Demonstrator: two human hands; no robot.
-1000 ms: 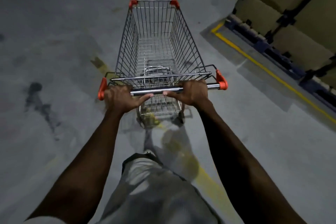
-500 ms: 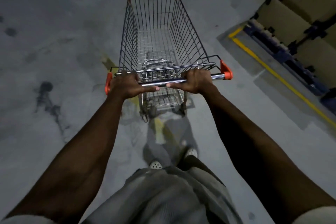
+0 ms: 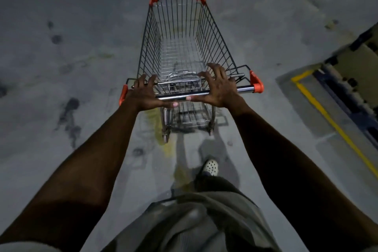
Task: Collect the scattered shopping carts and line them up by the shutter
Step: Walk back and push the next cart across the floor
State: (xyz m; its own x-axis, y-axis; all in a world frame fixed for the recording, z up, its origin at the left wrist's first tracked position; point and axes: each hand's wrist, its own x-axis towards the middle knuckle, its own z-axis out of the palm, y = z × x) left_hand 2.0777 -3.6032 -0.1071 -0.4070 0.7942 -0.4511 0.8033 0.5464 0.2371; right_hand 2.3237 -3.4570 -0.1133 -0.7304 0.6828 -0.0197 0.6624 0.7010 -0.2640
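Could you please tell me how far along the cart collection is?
Done: no lined-up carts are visible. In hand: one empty shopping cart, left hand and right hand pressing its handle bar, fingers spread. Left: lining it up by the shutter, then any remaining carts.

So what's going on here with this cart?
A person is behind an empty wire shopping cart on a concrete floor. The left hand and right hand both press on its handle bar with fingers spread open, not wrapped round it, thumbs beneath. That looks like a shove forward or a release; I cannot tell which. A yellow floor line runs off to the right. No other carts show.
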